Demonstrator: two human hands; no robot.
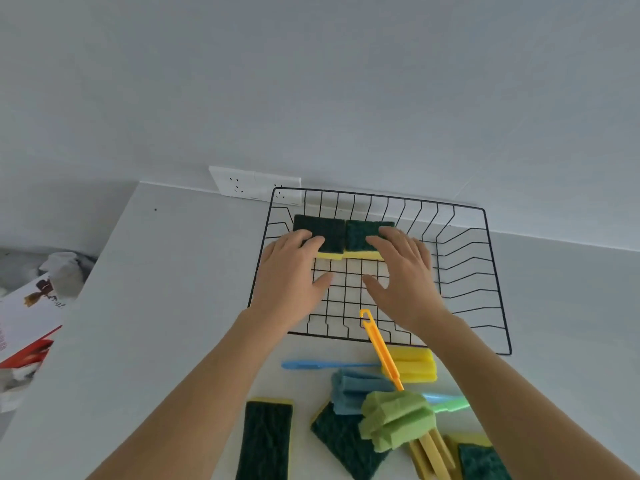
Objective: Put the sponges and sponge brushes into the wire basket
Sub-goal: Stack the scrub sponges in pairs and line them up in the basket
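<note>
A black wire basket [491,271] stands on the white counter against the wall. Two green-and-yellow sponges lie side by side at its far left: the left sponge [323,225] and the right sponge [360,233]. My left hand [291,271] rests with its fingertips on the left sponge, my right hand [405,275] with its fingertips on the right one; thumbs are spread. In front of the basket lie a yellow sponge brush [415,365] with an orange handle [379,344], a blue sponge brush [353,389], a green sponge brush [394,420] and more green scouring sponges [265,441].
A white wall socket plate [242,183] sits behind the basket's left corner. Past the counter's left edge are a red-and-white box [27,323] and crumpled white material [65,268]. Another green sponge [481,460] lies at the bottom right.
</note>
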